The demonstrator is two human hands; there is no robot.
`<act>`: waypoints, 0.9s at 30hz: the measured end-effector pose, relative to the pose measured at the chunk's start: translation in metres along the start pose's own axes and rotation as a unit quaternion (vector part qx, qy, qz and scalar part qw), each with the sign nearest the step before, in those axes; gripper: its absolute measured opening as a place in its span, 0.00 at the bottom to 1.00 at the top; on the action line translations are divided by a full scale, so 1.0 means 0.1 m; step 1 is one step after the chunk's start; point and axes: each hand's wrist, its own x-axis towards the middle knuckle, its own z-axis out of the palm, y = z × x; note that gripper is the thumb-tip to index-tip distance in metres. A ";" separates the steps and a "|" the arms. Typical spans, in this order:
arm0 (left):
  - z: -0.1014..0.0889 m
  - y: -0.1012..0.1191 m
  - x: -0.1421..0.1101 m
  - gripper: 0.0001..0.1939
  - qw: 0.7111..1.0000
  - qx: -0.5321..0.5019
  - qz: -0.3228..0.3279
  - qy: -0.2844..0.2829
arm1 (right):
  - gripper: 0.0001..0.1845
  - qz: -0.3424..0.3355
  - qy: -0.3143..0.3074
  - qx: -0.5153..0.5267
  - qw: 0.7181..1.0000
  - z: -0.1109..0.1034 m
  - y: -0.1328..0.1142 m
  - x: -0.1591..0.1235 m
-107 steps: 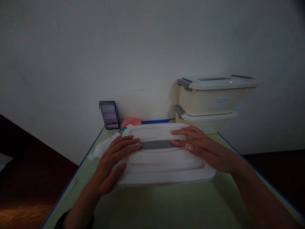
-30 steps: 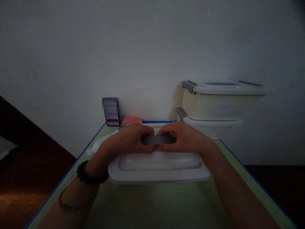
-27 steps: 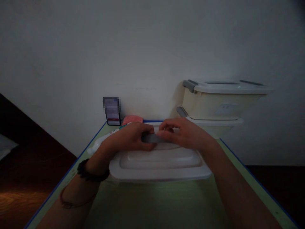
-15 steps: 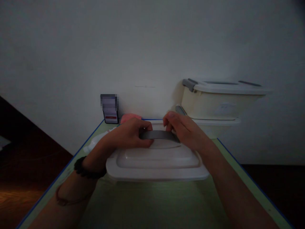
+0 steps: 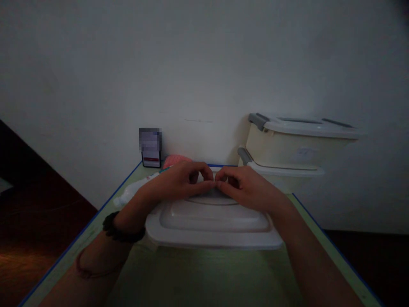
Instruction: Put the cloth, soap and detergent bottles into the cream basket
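Note:
A white storage box with a flat lid [image 5: 213,228] stands in front of me on the green table [image 5: 204,273]. My left hand [image 5: 177,183] and my right hand [image 5: 246,187] rest on the middle of the lid, fingers curled and fingertips meeting over its grey handle [image 5: 209,194]. Only a thin strip of the handle shows under the fingers. A dark bead bracelet sits on my left wrist.
Two cream boxes with grey latches [image 5: 287,149] are stacked at the back right against the wall. A white bottle [image 5: 134,192] lies at the left of the lid, a pink cloth [image 5: 175,161] and a small dark card [image 5: 151,149] stand by the wall. Table edges are blue.
Both hands were gripping the raised grey handle; now the handle lies low on the lid and the curled fingers have come together over its middle.

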 end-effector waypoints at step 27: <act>-0.39 0.24 -0.28 0.17 0.984 0.162 0.058 0.038 | 0.15 -0.066 0.060 -0.110 0.990 -0.28 -0.23 -0.16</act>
